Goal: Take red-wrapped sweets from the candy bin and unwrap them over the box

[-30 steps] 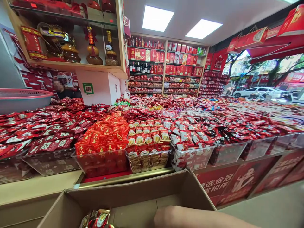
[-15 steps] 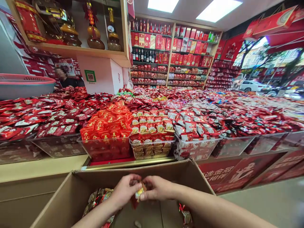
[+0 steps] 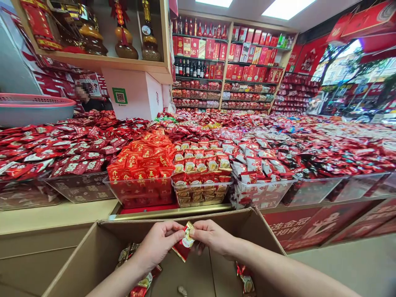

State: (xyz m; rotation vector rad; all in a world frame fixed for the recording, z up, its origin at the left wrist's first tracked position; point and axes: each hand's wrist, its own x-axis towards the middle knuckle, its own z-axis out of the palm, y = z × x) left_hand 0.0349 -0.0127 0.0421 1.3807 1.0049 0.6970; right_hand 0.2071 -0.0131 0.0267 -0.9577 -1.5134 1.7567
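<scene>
A small red and gold candy packet (image 3: 185,242) is pinched between both hands above an open cardboard box (image 3: 136,225). My left hand (image 3: 162,243) grips its left side with thumb and fingers. On the other side my right hand (image 3: 212,237) holds the packet's upper right part, thumb on the front. Inside the box, several similar packets (image 3: 144,284) lie under my left forearm, partly hidden by it. More packets (image 3: 246,280) rest by the box's right wall. A small pale object (image 3: 182,291) lies on the box floor; I cannot make out its kind.
Beyond the box, clear plastic bins (image 3: 202,192) overflow with wrapped sweets, including orange-red packets (image 3: 142,161) and white-red ones (image 3: 255,165). A pink and blue basin (image 3: 34,111) stands at left. A person (image 3: 88,99) is at the back left. Bottle shelves (image 3: 201,53) line the far wall.
The packet has been turned and lifted slightly, so its printed front now faces me more fully. Both hands remain on it, and the camera view has shifted a little.
</scene>
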